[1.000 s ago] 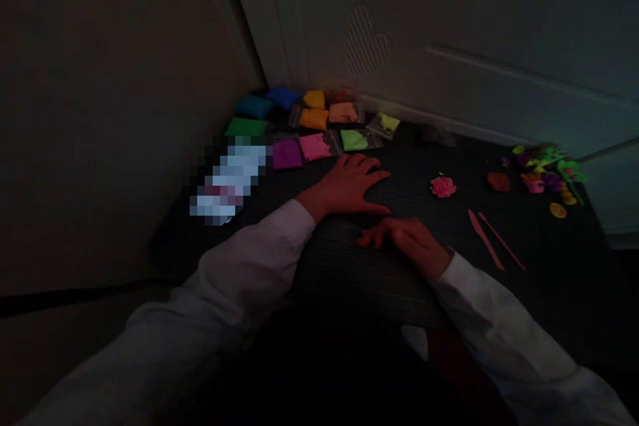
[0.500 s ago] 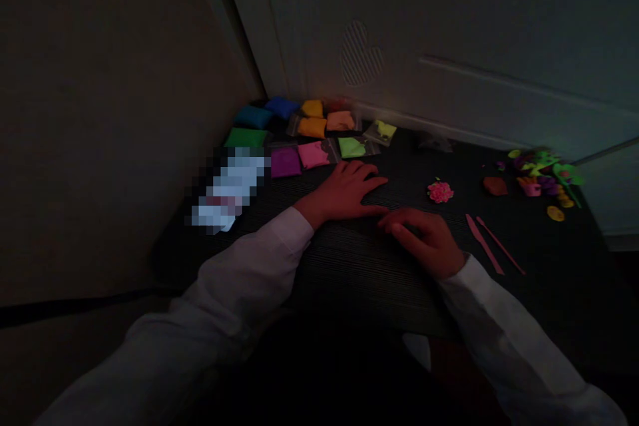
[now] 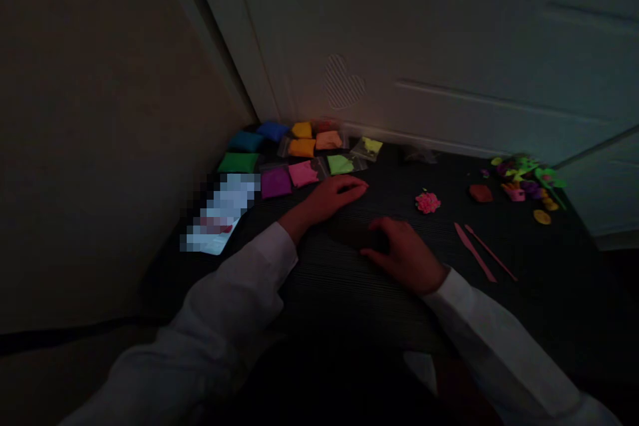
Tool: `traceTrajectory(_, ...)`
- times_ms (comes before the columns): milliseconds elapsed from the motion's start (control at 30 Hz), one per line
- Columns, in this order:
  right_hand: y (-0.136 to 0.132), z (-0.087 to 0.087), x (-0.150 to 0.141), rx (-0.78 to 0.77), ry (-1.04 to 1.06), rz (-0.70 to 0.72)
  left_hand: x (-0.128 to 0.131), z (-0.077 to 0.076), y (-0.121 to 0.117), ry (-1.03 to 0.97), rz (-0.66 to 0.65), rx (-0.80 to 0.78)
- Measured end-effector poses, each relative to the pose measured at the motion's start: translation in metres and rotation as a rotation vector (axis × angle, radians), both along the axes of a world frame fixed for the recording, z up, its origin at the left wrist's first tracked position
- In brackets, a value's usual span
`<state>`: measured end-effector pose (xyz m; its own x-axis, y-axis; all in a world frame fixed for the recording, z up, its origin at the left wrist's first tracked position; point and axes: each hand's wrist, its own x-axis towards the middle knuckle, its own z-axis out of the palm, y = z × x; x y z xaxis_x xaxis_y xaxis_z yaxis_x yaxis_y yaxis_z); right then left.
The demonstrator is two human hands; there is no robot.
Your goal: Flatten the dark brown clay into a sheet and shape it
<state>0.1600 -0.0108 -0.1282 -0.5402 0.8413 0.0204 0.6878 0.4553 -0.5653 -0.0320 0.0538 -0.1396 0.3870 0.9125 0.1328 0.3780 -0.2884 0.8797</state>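
Right hand (image 3: 402, 249): low over the tabletop, thumb and forefinger curved apart with dark space between them; pink modelling tools nearest on its right.
Left hand (image 3: 333, 198): fingers lying together, thumb along their near side; cannot tell whether the tips meet. It is just in front of the pink and light green packets.
Tabletop (image 3: 324, 293): dark, finely ribbed, under both hands.
Pink packet (image 3: 303, 173): modelling clay, just beyond the left wrist, between the purple packet (image 3: 275, 184) and the light green packet (image 3: 340, 164).
Pink flower (image 3: 428, 202): lying beyond the right hand and to its right, ruffled petals, a green bit at its far edge.
Pink modelling tools: a flat knife (image 3: 474, 251) and a thin stick (image 3: 492, 253), side by side, slanting, right of the right hand.
Reddish-brown lump (image 3: 480, 193): right of the flower, apart from it.
Coloured pieces (image 3: 532, 176): green, purple, orange and pink, heaped at the far right; a yellow disc (image 3: 542, 217) lies in front.
Back packets: green (image 3: 238, 162), teal (image 3: 246, 140), blue (image 3: 272, 131), orange (image 3: 302, 148), peach (image 3: 328, 140), yellow (image 3: 372, 145).
Bright slab (image 3: 219, 239): at the left edge, mostly pixelated.
Panel (image 3: 449, 53): pale, behind the table, bearing a striped heart (image 3: 342, 83).
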Motion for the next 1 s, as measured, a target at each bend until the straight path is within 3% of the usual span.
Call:
traceTrajectory(200,0.015,-0.004,0.006,-0.375,0.538,-0.292,-0.006,-0.002,0.002,-0.364,0.003,-0.235)
traceTrajectory(300,0.02,-0.003,0.006,-0.566,0.835,-0.406,-0.001,-0.006,-0.002,-0.541,-0.046,-0.424)
traceTrajectory(467,0.019,-0.004,0.002,-0.739,0.971,-0.385,0.011,-0.007,-0.013,-0.463,-0.038,-0.57)
traceTrajectory(533,0.019,-0.006,0.002,-0.687,0.878,-0.37,0.012,-0.007,-0.013,-0.487,-0.006,-0.599)
traceTrajectory(700,0.021,-0.011,0.005,-0.316,0.558,-0.33,0.013,-0.005,-0.011,-0.661,0.073,-0.658)
traceTrajectory(867,0.021,-0.013,0.005,-0.335,0.545,-0.267,0.015,-0.004,-0.009,-0.817,0.142,-0.63)
traceTrajectory(1000,0.023,-0.009,0.006,-0.306,0.537,-0.296,0.013,-0.007,-0.006,-0.884,0.167,-0.593)
